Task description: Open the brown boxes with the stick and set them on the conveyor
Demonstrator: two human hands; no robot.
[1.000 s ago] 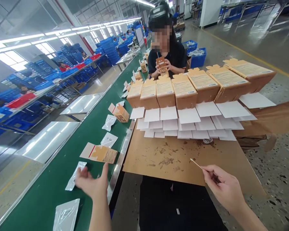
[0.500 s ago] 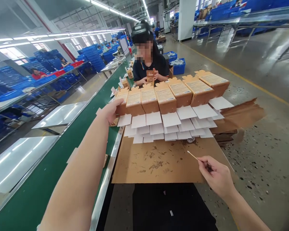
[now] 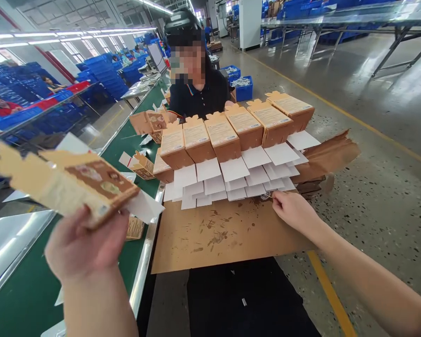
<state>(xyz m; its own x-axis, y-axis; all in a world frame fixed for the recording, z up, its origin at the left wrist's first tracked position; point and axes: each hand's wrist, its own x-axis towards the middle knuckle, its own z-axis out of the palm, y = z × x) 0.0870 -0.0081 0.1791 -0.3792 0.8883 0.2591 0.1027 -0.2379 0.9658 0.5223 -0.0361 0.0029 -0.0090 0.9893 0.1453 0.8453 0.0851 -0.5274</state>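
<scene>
My left hand (image 3: pixel 87 248) is closed around a brown paper carton (image 3: pixel 103 182), raised and tilted over the green belt, its flaps sticking out at both ends. Low at the edge of the stacked cartons (image 3: pixel 221 140), my right hand (image 3: pixel 296 210) pinches a thin cotton swab (image 3: pixel 269 195). The swab's tip reaches a small round dish (image 3: pixel 264 197), partly hidden under the white flaps (image 3: pixel 235 169) of the stack. Those cartons lie in layered rows on a stained cardboard sheet (image 3: pixel 192 248).
A green belt (image 3: pixel 126 140) with a metal edge runs along the left, bearing loose cartons (image 3: pixel 142 166). A co-worker (image 3: pixel 199 93) faces me behind the stack, an open carton (image 3: pixel 149 122) near their hand. Torn brown paper (image 3: pixel 331 152) juts out at the right; blue bins (image 3: pixel 243 88) stand farther back.
My left hand has taken a carton from the left end of the stack and brought it left and nearer. My right hand has moved the swab up to the dish. The view has shifted.
</scene>
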